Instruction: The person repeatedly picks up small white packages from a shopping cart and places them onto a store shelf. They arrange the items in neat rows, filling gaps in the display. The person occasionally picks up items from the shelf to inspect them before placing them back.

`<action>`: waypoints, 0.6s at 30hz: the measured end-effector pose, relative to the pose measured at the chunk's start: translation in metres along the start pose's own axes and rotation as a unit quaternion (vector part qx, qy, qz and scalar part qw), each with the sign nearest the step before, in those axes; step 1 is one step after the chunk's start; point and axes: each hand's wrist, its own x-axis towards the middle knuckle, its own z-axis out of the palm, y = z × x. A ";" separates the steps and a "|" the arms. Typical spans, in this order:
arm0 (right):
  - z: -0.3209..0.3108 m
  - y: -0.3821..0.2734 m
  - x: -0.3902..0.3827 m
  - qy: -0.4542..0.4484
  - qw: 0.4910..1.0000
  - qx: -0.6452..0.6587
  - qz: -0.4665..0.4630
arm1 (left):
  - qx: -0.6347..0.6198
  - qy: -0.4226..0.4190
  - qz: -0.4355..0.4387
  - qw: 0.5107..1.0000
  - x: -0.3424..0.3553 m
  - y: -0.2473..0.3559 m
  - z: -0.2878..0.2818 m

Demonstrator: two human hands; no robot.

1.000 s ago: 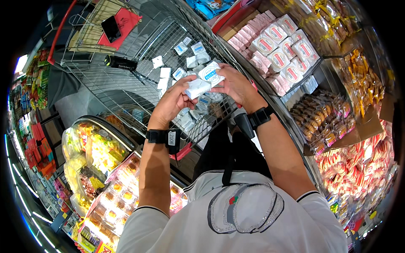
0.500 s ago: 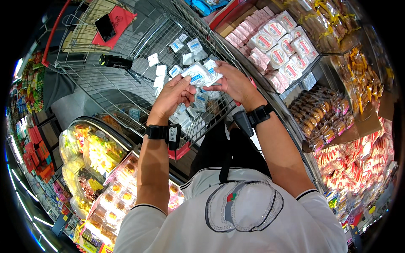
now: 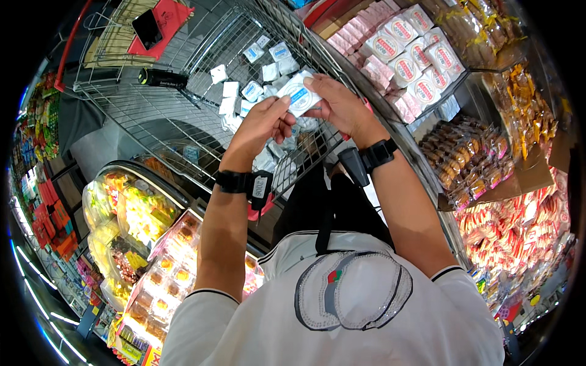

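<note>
Over a wire shopping cart (image 3: 131,113), a square white packet (image 3: 300,97) with a blue round print is held between my hands. My right hand (image 3: 342,107) grips its right side, thumb on top and fingers underneath. At its left edge, my left hand (image 3: 262,125) pinches a corner between thumb and curled fingers. Whether a second packet lies beneath this one is hidden. Several similar small white packets (image 3: 252,91) lie loosely scattered on the cart's wire bottom below my hands.
The cart's upper part carries a phone (image 3: 147,29) on a red sheet (image 3: 174,21) and a black cylinder (image 3: 162,78). Right of the cart, a display bin holds red-printed white packets (image 3: 406,68) and bagged snacks (image 3: 467,161). Clear fruit boxes (image 3: 143,204) stand at the left.
Two packets showed side by side in my hands; now one shows, tilted more, with my right hand over its corner. Both hands have shifted slightly right.
</note>
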 end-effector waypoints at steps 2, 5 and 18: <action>0.002 0.002 -0.002 0.032 0.999 -0.002 -0.009 | 0.062 -0.009 -0.004 0.998 0.004 0.000 -0.003; 0.001 0.003 -0.003 0.050 0.998 0.027 -0.024 | 0.080 -0.021 -0.014 0.996 0.022 0.005 -0.023; 0.003 0.000 -0.001 0.043 0.997 0.064 -0.013 | 0.635 -0.089 -0.043 0.766 0.186 -0.202 -0.112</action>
